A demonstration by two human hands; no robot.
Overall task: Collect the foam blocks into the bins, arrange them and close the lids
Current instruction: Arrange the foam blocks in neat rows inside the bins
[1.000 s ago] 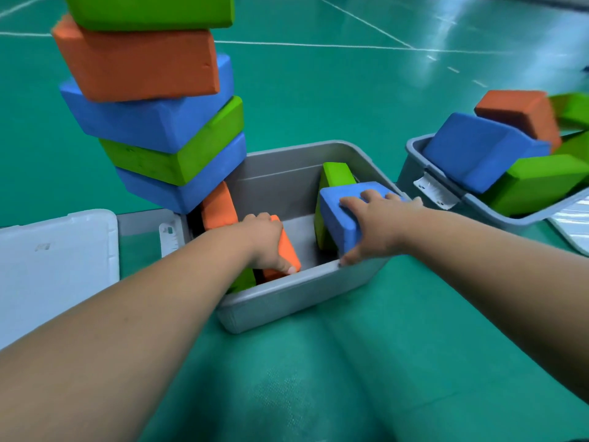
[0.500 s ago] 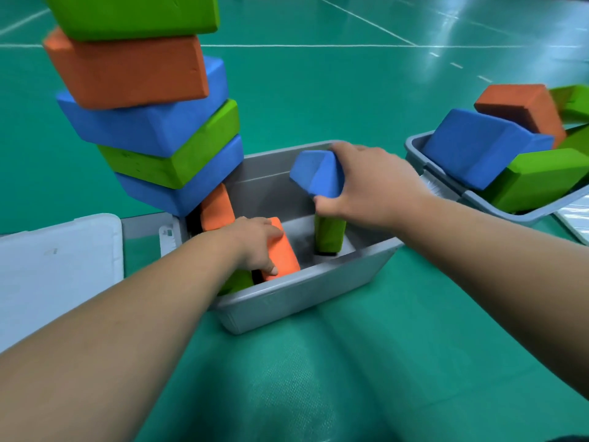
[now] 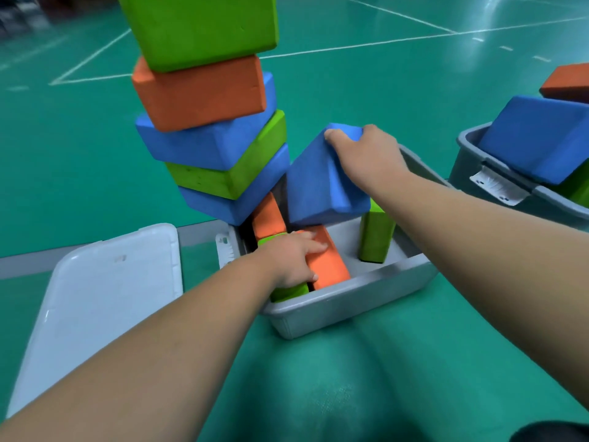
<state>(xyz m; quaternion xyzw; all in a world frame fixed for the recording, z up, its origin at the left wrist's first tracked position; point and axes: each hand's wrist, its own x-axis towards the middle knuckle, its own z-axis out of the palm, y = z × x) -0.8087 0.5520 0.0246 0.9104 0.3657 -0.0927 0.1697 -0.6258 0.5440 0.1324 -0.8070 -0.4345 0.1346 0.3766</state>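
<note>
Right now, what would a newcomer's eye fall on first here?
The leaning stack of foam blocks towers over the far left corner of the grey bin, with a green one on top. Next, the right hand grips a tilted blue block above the bin, while the left hand holds an orange block inside it.

A lid [image 3: 105, 298] lies left of the near bin [image 3: 350, 301] and a second bin [image 3: 497, 199] right of it; a block stack [image 3: 210, 148] leans over its far-left corner, a tilted block [image 3: 318, 186] hangs above its middle, and a lying block [image 3: 328, 266] and an upright block [image 3: 376, 237] sit inside.
</note>
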